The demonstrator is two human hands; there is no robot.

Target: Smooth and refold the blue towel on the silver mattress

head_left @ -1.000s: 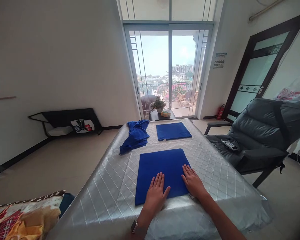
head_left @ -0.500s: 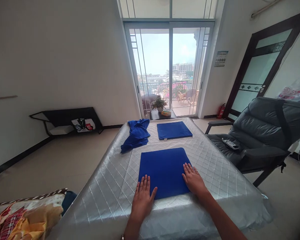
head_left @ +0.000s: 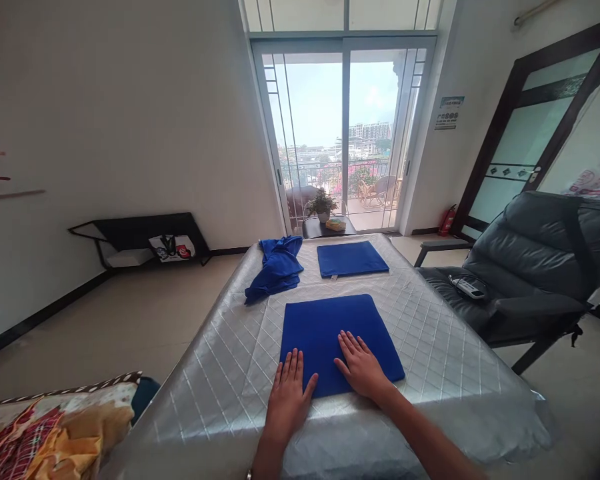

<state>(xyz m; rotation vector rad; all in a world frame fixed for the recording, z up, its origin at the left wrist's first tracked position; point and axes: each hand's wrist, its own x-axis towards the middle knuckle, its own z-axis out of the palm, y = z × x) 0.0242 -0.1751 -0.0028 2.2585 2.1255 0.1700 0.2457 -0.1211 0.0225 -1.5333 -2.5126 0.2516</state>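
Note:
A folded blue cloth point(head_left: 325, 320) lies flat on the silver quilted table cover point(head_left: 225, 373) in front of me. My left hand point(head_left: 291, 393) rests on its near left edge, palm down with the thumb spread out. On the near right part of the same cloth lies my right hand point(head_left: 361, 367), flat, fingers stretched. Neither hand grasps anything. Farther back is a second folded blue cloth point(head_left: 353, 259) with a small white tag at its near edge. To its left sits a crumpled blue cloth point(head_left: 276, 270).
At the right stands a dark reclining chair point(head_left: 525, 267) with a remote point(head_left: 467, 287) on its seat. Patterned fabrics point(head_left: 40, 440) lie at the lower left. Beyond the table, a potted plant point(head_left: 323, 205) stands before the sliding glass door point(head_left: 345, 133).
My right hand has slid left, from the cloth's right edge further onto its surface. My left hand stays on the left edge. The view has shifted slightly.

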